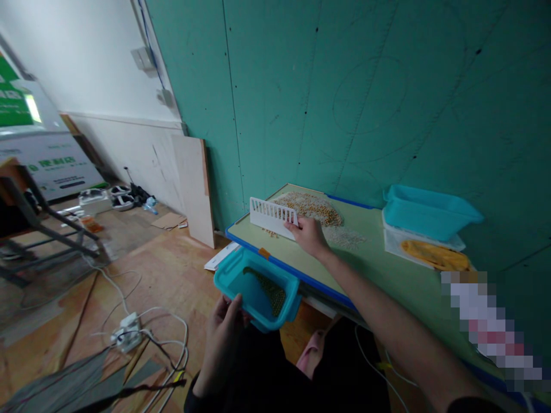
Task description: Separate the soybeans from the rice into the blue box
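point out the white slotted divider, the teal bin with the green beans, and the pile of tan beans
white slotted divider (272, 217), head view, middle of its slotted face
teal bin (229, 275), head view, bare left inner wall
pile of tan beans (314, 207), head view, centre of the heap

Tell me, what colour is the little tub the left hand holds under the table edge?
Turquoise blue. The tub, gripped by the left hand, shows best in the head view, with greenish beans inside.

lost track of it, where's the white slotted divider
In the head view, the white slotted divider stands on the table's left end, held by the right hand, beside the beans.
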`<state>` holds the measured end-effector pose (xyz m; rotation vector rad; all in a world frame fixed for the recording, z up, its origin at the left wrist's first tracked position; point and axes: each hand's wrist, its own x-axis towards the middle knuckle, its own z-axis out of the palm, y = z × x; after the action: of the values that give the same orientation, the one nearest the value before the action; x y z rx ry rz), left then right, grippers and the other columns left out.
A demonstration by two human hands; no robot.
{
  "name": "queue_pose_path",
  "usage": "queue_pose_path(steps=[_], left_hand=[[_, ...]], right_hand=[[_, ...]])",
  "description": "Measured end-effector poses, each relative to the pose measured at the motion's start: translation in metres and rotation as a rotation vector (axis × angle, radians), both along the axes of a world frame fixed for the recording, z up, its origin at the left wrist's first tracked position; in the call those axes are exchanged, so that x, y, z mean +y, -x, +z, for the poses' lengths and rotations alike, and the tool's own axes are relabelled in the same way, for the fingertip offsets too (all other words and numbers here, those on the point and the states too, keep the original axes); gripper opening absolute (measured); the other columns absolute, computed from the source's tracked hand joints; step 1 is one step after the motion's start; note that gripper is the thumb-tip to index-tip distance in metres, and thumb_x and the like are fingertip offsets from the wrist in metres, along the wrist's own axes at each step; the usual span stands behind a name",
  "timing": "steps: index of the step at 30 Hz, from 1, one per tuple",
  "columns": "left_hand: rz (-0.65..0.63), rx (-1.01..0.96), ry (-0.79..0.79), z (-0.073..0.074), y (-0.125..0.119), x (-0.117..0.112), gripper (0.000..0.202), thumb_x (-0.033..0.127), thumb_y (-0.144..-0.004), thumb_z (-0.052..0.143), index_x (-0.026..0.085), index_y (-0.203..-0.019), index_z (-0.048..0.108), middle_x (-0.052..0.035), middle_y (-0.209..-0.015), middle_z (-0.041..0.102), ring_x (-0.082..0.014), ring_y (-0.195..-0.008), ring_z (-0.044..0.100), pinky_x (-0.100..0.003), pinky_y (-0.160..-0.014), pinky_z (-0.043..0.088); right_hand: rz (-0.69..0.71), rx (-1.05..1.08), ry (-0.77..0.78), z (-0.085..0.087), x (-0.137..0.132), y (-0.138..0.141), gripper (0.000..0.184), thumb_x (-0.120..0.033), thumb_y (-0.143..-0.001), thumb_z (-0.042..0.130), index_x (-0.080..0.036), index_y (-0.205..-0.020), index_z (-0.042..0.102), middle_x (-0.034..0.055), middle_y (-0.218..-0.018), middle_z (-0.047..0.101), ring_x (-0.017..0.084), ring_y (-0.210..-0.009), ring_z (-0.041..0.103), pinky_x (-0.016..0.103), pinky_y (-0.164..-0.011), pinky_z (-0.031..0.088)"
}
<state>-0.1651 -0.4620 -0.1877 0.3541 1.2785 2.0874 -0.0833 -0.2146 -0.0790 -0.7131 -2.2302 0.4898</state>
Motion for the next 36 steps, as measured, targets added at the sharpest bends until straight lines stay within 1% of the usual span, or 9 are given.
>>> queue_pose_path(steps=[4,7,12,20,26,31,34,36], left_hand=[[-0.002,0.004,-0.001,-0.006,0.002,0.000,0.027,0.036,-0.074,0.075,0.019,-0.072,0.055,0.0058,-0.052,0.059,-0.0091,-0.044,0.052,-0.020,-0.046,0.039],[0.000,-0.001,0.001,-0.007,0.002,0.000,0.027,0.038,-0.074,0.075,0.019,-0.073,0.055,0.0056,-0.053,0.060,-0.0095,-0.045,0.053,-0.020,-0.047,0.041],[0.004,0.003,0.011,-0.004,0.001,0.000,0.027,0.036,-0.073,0.076,0.019,-0.074,0.056,0.0044,-0.055,0.061,-0.0099,-0.047,0.053,-0.021,-0.048,0.041],[-0.002,0.032,0.023,0.000,-0.002,-0.001,0.025,0.038,-0.076,0.074,0.018,-0.080,0.059,0.0040,-0.055,0.061,-0.0100,-0.046,0.053,-0.021,-0.048,0.042],[0.015,0.024,0.042,0.004,-0.003,-0.002,0.028,0.039,-0.071,0.077,0.018,-0.076,0.059,0.0039,-0.053,0.060,-0.0101,-0.045,0.052,-0.020,-0.047,0.041],[0.011,0.006,0.023,0.003,-0.003,-0.001,0.026,0.037,-0.073,0.076,0.018,-0.075,0.058,0.0044,-0.055,0.060,-0.0100,-0.047,0.053,-0.020,-0.048,0.041],[-0.002,0.000,-0.014,0.002,-0.003,0.000,0.024,0.036,-0.076,0.074,0.019,-0.076,0.058,0.0042,-0.058,0.060,-0.0098,-0.048,0.053,-0.020,-0.048,0.042],[0.007,0.005,-0.018,0.001,-0.003,0.000,0.025,0.036,-0.075,0.075,0.019,-0.073,0.057,0.0045,-0.056,0.060,-0.0096,-0.048,0.052,-0.020,-0.049,0.042]], right_hand=[[0.013,0.002,0.008,-0.001,0.000,0.001,0.022,-0.034,-0.084,0.062,-0.015,-0.084,0.073,0.0071,-0.076,0.074,0.017,-0.067,0.066,0.021,-0.054,0.039],[0.020,0.015,0.006,-0.002,0.000,0.001,0.022,-0.034,-0.084,0.062,-0.015,-0.086,0.073,0.0075,-0.078,0.075,0.017,-0.068,0.067,0.022,-0.055,0.040],[0.035,0.027,0.008,-0.002,-0.001,0.001,0.023,-0.035,-0.084,0.061,-0.015,-0.086,0.073,0.0084,-0.079,0.075,0.019,-0.070,0.068,0.022,-0.056,0.042],[0.075,0.058,0.020,-0.002,-0.003,0.000,0.022,-0.034,-0.085,0.061,-0.015,-0.082,0.072,0.0068,-0.078,0.074,0.018,-0.069,0.067,0.023,-0.057,0.043],[0.096,0.075,0.047,-0.003,-0.003,0.000,0.019,-0.032,-0.083,0.062,-0.015,-0.083,0.072,0.0070,-0.078,0.074,0.019,-0.070,0.068,0.023,-0.059,0.045],[0.107,0.092,0.092,-0.006,-0.001,0.001,0.019,-0.031,-0.082,0.062,-0.016,-0.085,0.073,0.0075,-0.082,0.075,0.020,-0.074,0.069,0.024,-0.061,0.048],[0.111,0.110,0.127,-0.008,0.000,0.001,0.017,-0.030,-0.081,0.063,-0.017,-0.084,0.073,0.0066,-0.081,0.075,0.020,-0.073,0.069,0.025,-0.062,0.049],[0.122,0.128,0.149,-0.008,0.000,0.001,0.017,-0.030,-0.081,0.063,-0.017,-0.084,0.073,0.0063,-0.081,0.075,0.020,-0.072,0.069,0.025,-0.063,0.050]])
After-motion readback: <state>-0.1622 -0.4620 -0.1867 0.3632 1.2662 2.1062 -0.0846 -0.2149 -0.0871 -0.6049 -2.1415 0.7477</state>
